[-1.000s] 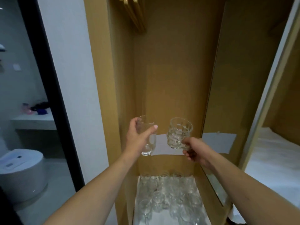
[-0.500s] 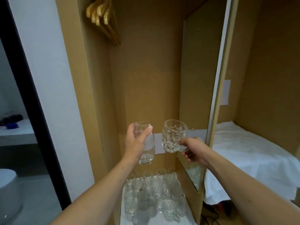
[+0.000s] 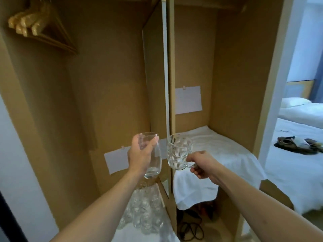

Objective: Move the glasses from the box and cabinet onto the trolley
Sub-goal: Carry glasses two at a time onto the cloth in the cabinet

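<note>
Hands are both full. From the head view, the left hand [image 3: 139, 157] wraps its fingers round a smooth clear egg-shaped glass [image 3: 152, 160], held up in the air. The right hand [image 3: 201, 164] curls its fingers round the handle of a bumpy clear glass mug [image 3: 179, 152]. Many more clear glasses [image 3: 143, 213] sit low in the brown wooden cabinet [image 3: 108, 84]. No trolley shows, so most of the job looks left to do.

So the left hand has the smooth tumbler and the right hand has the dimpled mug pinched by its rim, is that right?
Not quite. In the head view the right hand holds the dimpled mug by its handle, not pinched by its rim. The rest stands: the left hand has the smooth tumbler.
</note>
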Action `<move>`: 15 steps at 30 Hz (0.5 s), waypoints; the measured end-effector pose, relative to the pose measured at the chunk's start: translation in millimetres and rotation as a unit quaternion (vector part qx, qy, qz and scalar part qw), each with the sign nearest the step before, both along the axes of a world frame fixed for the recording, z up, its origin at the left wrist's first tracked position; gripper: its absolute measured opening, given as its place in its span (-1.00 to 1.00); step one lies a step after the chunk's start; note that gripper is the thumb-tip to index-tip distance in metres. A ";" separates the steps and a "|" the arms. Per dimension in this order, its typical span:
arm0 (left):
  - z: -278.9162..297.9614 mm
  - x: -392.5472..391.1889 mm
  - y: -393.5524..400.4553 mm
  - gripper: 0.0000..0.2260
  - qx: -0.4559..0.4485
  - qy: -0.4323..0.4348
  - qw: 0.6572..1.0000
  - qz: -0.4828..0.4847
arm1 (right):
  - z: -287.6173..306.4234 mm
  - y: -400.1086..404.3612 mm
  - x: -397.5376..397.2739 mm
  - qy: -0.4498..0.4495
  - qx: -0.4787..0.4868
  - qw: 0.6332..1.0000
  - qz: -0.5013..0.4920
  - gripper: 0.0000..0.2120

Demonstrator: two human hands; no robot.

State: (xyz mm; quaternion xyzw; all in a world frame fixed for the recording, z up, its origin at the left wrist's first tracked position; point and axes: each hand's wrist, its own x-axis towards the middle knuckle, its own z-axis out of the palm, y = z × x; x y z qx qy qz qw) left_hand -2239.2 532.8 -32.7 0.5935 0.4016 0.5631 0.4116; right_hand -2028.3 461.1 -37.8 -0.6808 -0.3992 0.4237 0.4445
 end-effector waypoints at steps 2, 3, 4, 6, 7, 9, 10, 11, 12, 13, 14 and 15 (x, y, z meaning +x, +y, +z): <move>0.6 31.6 -12.9 -0.47 0.001 0.005 1.000 0.000 | 0.5 -16.2 32.2 -0.005 0.000 1.000 -0.011 -0.82; 0.1 45.1 -18.3 -0.47 0.001 0.006 1.000 -0.002 | 0.7 -23.3 45.6 -0.006 -0.001 1.000 -0.016 -0.82; -0.3 55.1 -21.9 -0.46 -0.002 0.005 1.000 -0.007 | 1.0 -27.9 55.1 -0.006 -0.002 1.000 -0.020 -0.82; 0.5 81.8 -32.6 -0.48 -0.008 -0.002 1.000 -0.015 | 1.5 -41.5 79.4 -0.004 -0.003 0.999 -0.031 -0.82; 1.0 94.4 -37.3 -0.53 -0.008 -0.009 1.000 -0.018 | 1.8 -48.2 91.3 -0.002 -0.003 0.999 -0.038 -0.82; 2.2 117.5 -47.0 -0.59 -0.014 -0.030 0.999 -0.028 | 2.3 -60.4 112.4 0.001 -0.003 0.999 -0.051 -0.83; 3.3 128.5 -52.0 -0.61 -0.017 -0.036 0.999 -0.033 | 2.9 -66.6 122.1 0.002 -0.004 0.999 -0.055 -0.84; 4.8 139.0 -57.2 -0.60 -0.016 -0.039 0.999 -0.035 | 3.5 -72.6 131.3 0.002 -0.005 0.998 -0.058 -0.84; 5.9 148.5 -61.9 -0.58 -0.012 -0.039 0.999 -0.037 | 4.1 -77.8 139.7 0.001 -0.006 0.998 -0.062 -0.85; 6.9 157.5 -66.2 -0.55 -0.007 -0.040 0.998 -0.039 | 4.3 -82.1 147.9 -0.002 -0.006 0.998 -0.066 -0.85; 7.6 166.0 -69.7 -0.53 -0.005 -0.040 0.998 -0.041 | 4.4 -85.4 155.5 -0.003 -0.007 0.997 -0.072 -0.85; 7.3 173.7 -72.0 -0.50 -0.006 -0.038 0.998 -0.043 | 4.1 -87.7 162.3 -0.003 -0.008 0.997 -0.076 -0.85</move>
